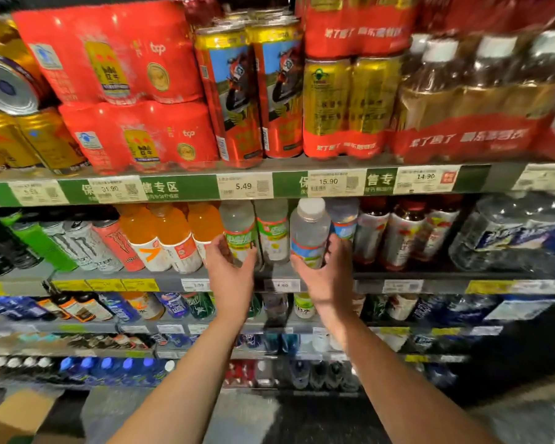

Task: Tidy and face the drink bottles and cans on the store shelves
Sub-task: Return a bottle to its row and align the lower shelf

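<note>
Both my arms reach up to the second shelf (318, 277) from the top. My right hand (326, 274) grips a clear bottle with a white cap and a blue-green label (309, 233), held tilted a little in front of the row. My left hand (229, 269) curls round the lower part of a clear bottle with a green label (239, 232) standing on the shelf. A second green-label bottle (272, 232) stands between the two hands. A blue-label bottle (345, 219) stands just behind my right hand.
Orange drink bottles (161, 232) and energy drink cans (87, 241) stand to the left, red-label tea bottles (404, 235) and wrapped water packs (510, 235) to the right. Red can multipacks (109, 59) fill the shelf above. Lower shelves (141, 328) hold more bottles. A cardboard box (16, 415) lies on the floor.
</note>
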Demonstrator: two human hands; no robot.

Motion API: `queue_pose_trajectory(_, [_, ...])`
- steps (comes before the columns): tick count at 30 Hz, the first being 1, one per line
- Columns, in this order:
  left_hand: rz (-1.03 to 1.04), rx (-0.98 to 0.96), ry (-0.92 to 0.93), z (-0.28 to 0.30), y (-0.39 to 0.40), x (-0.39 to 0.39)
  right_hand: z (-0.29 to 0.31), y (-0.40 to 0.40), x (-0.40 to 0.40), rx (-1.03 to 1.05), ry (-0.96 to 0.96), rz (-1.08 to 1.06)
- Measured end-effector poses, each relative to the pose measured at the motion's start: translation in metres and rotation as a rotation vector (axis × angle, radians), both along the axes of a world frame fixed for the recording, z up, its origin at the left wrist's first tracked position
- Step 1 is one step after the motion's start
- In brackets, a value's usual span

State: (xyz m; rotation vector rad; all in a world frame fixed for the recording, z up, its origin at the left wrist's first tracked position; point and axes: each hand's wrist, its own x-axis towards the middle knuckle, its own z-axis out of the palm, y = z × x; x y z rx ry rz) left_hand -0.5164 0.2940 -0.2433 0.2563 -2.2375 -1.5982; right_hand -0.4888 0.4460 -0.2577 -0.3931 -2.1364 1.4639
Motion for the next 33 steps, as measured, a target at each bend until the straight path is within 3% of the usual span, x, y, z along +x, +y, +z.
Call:
queue_pose_trajectory(14, [0.043,-0.034,-0.020,-0.010,0.004,-0.019,-0.002,-0.012,-0.021,0.098,-0.046,-0.096])
queue_pose_trajectory(23, [0.028,-0.023,-0.025,-0.008,-0.001,-0.018,-0.008,-0.023,-0.026,0.081,0.029,-0.197])
queue_pose_trajectory(33, [0.027,0.045,-0.093,-0.020,-0.010,0.008,-0.026,-0.009,0.025,0.051,0.054,-0.193])
